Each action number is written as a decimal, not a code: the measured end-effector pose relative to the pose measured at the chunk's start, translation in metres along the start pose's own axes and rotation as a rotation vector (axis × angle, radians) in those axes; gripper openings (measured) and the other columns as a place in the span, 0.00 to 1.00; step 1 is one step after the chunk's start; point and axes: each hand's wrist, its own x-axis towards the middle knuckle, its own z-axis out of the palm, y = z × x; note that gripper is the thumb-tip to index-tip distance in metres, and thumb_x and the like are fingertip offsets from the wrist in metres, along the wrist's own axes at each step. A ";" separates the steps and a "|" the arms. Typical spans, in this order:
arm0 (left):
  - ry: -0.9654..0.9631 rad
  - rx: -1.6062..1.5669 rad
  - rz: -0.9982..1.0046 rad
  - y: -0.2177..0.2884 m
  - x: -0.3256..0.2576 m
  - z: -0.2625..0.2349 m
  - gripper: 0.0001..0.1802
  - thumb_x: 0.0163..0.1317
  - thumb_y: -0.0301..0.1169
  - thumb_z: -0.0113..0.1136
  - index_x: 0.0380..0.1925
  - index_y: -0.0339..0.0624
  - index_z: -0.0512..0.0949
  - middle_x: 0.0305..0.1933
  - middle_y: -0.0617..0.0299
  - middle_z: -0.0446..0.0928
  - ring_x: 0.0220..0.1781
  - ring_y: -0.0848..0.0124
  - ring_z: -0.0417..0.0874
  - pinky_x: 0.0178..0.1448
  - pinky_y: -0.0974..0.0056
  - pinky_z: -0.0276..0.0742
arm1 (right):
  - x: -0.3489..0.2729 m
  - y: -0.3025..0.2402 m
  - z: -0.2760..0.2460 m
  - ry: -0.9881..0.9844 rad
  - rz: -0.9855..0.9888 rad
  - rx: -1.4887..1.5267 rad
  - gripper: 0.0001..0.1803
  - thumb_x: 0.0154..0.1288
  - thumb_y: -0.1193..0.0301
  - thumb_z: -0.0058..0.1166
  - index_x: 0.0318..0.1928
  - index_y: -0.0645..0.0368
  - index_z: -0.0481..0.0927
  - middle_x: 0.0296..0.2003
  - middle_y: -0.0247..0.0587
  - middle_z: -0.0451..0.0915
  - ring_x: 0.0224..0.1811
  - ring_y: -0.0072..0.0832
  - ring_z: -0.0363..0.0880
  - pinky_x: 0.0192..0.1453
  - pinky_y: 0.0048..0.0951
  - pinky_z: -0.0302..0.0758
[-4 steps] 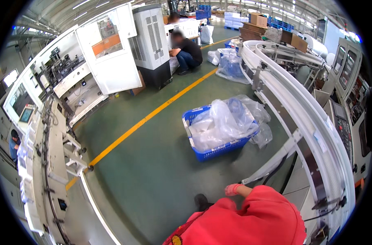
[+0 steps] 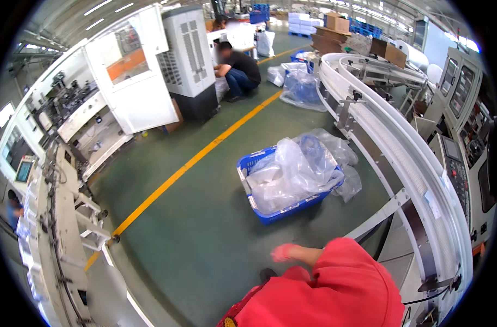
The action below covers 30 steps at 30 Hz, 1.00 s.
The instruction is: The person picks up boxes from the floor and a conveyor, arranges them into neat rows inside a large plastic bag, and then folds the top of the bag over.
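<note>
Blue crate (image 2: 284, 215) stands on the green floor (image 2: 205, 234), towards the floor's right side, just beside the curved white conveyor (image 2: 401, 158) and well apart from the yellow line (image 2: 194, 163) that runs slantwise across the floor's middle. Clear plastic bags (image 2: 292, 174) fill the crate and heap above its rim. A loose bag (image 2: 349, 182) lies on the floor touching the crate's right end, between it and the conveyor's legs.

Near the floor's lower edge, below the crate and apart from it, the right hand (image 2: 285, 252) reaches out leftward from a red sleeve (image 2: 341, 289). It is blurred, so I cannot tell how its fingers are set or whether it holds anything. A dark shoe (image 2: 267, 274) shows just below it. The left hand is out of sight.

Along the floor's left edge runs a long pale machine line (image 2: 57, 218). At the far end stand a tall white air cooler (image 2: 191, 54) and, just right of it, another person (image 2: 238, 71) crouching by more bagged goods (image 2: 303, 87). Control panels (image 2: 466, 136) flank the conveyor at the right, and cardboard boxes (image 2: 338, 23) are stacked at the back.
</note>
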 end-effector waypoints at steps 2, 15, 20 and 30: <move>-0.198 -0.198 -0.003 0.103 0.050 0.046 0.30 0.50 0.43 0.48 0.52 0.44 0.58 0.44 0.54 0.70 0.46 0.68 0.71 0.46 0.65 0.69 | 0.066 -0.009 -0.047 -0.052 -0.074 0.140 0.08 0.44 0.68 0.44 0.19 0.57 0.74 0.16 0.37 0.72 0.19 0.32 0.72 0.23 0.34 0.70; -1.302 -0.504 0.354 0.436 0.307 0.398 0.24 0.50 0.39 0.52 0.46 0.37 0.67 0.41 0.50 0.73 0.42 0.63 0.75 0.45 0.64 0.69 | 0.198 0.040 -0.267 0.075 0.306 0.358 0.15 0.47 0.63 0.42 0.34 0.57 0.75 0.33 0.46 0.76 0.36 0.41 0.74 0.38 0.39 0.69; -1.107 -0.720 0.561 0.621 0.517 0.504 0.24 0.48 0.40 0.53 0.45 0.42 0.69 0.46 0.51 0.71 0.48 0.58 0.71 0.50 0.60 0.66 | 0.201 0.131 -0.261 0.407 0.441 0.747 0.21 0.53 0.57 0.42 0.42 0.57 0.73 0.39 0.45 0.75 0.41 0.37 0.72 0.47 0.31 0.67; -1.409 -1.054 0.468 0.898 0.615 0.600 0.11 0.52 0.34 0.52 0.35 0.41 0.73 0.30 0.56 0.74 0.31 0.65 0.73 0.38 0.68 0.69 | 0.378 0.280 -0.362 0.042 0.161 0.666 0.22 0.52 0.55 0.41 0.42 0.57 0.73 0.40 0.48 0.74 0.43 0.42 0.71 0.47 0.36 0.65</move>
